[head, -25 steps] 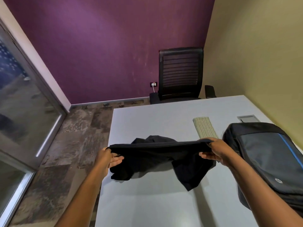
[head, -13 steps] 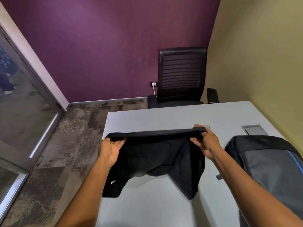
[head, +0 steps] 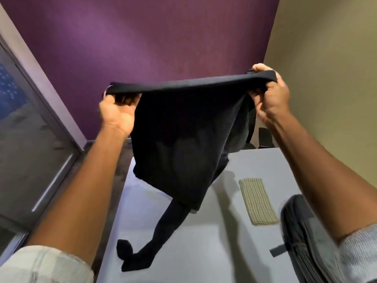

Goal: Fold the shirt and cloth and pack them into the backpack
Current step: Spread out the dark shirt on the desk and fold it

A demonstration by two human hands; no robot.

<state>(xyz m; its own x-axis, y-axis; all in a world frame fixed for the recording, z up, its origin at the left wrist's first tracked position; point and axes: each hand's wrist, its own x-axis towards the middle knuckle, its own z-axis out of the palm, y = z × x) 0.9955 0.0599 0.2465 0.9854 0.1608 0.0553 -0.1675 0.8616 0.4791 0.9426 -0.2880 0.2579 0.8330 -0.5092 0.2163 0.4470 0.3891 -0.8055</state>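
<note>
A black shirt [head: 179,139] hangs in the air, stretched along its top edge between both hands. My left hand [head: 116,113] grips the left end and my right hand [head: 271,99] grips the right end, slightly higher. One sleeve trails down and its end rests on the white table [head: 204,252]. A folded beige striped cloth [head: 257,201] lies flat on the table to the right of the shirt. The dark grey backpack [head: 302,231] lies at the table's right edge, partly hidden by my right forearm.
A black office chair [head: 265,137] stands behind the table's far edge, mostly hidden by the shirt. A purple wall is ahead, a beige wall on the right, and a glass door [head: 30,150] on the left beside patterned floor.
Both hands have raised the shirt from just above the table to well above it. The body of the shirt now hangs free and only a sleeve touches the table.
</note>
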